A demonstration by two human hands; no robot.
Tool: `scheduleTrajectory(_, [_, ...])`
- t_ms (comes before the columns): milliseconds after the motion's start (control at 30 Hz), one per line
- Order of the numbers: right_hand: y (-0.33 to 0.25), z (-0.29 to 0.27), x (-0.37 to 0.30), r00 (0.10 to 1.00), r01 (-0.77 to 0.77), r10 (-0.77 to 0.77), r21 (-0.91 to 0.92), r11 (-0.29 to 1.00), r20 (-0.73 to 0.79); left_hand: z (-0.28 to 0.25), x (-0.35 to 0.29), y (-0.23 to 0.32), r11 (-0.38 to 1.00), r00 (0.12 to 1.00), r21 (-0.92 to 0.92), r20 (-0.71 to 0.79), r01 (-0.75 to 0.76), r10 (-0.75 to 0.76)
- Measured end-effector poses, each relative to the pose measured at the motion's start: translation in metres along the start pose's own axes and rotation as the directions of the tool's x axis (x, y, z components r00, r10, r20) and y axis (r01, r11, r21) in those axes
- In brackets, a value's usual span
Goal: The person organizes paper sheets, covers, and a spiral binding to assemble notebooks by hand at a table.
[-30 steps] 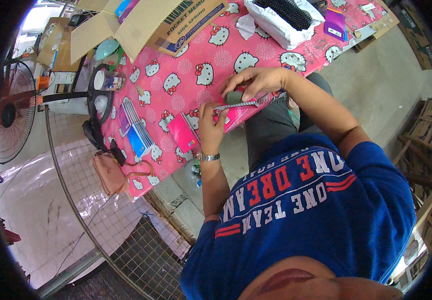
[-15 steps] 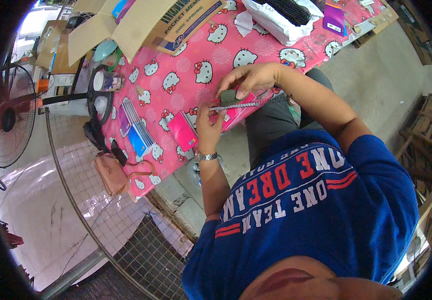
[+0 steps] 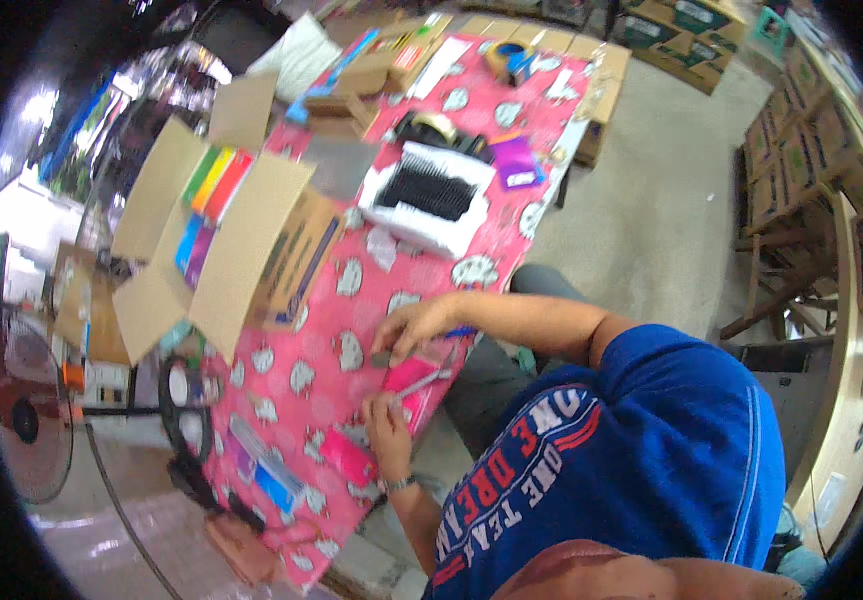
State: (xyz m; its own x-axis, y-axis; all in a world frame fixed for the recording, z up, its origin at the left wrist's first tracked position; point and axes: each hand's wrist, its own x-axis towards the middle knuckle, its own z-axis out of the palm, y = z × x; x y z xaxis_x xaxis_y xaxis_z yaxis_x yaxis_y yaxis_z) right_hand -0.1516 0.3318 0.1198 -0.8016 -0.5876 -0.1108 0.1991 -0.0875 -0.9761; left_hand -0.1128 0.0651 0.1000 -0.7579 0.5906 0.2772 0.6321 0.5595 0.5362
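My left hand, with a watch on its wrist, is closed on the near end of a pink memo notebook at the table's edge. A pale strip, perhaps its spiral spine, runs along it toward my right side. Just above, the curled fingers of my right hand hold a small dark green block, partly hidden by the fingertips. Beside my left hand lies another pink notebook. Motion blurs the fingers somewhat.
A pink patterned cloth covers the table. A white box of black spiral coils stands beyond my hands, near a purple notebook. Left are an open carton, blue and purple notebooks and a fan. Stacked cartons stand right.
The view has swung to the right and far, showing more of the table and carton. My right hand has drawn the green block slightly away from the notebook's spine.
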Motion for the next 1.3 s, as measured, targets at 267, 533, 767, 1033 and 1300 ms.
scheduleTrajectory(267, [0.011, -0.013, -0.015, 0.999, 0.054, -0.053, -0.11, 0.992, 0.011, 0.003, 0.014, 0.012, 0.988, 0.996, -0.147, 0.084, 0.048, -0.036])
scheduleTrajectory(533, [0.006, 0.009, -0.029, 0.998, -0.025, 0.031, -0.089, 0.996, 0.062, 0.007, 0.007, 0.006, 0.988, 0.986, -0.102, 0.132, 0.114, -0.1])
scheduleTrajectory(767, [0.01, 0.005, -0.025, 0.999, 0.005, 0.002, -0.141, 0.99, 0.051, 0.009, 0.001, 0.0, 0.999, 0.999, -0.033, 0.023, -0.024, 0.025])
scheduleTrajectory(1033, [0.005, 0.013, -0.026, 0.996, 0.014, 0.002, -0.172, 0.985, 0.091, 0.014, 0.005, 0.001, 0.994, 0.996, -0.082, -0.04, -0.078, 0.075])
scheduleTrajectory(1300, [0.02, 0.012, -0.023, 0.996, 0.041, -0.032, -0.117, 0.992, 0.079, 0.009, 0.011, 0.002, 0.995, 0.994, -0.094, 0.098, -0.028, 0.038])
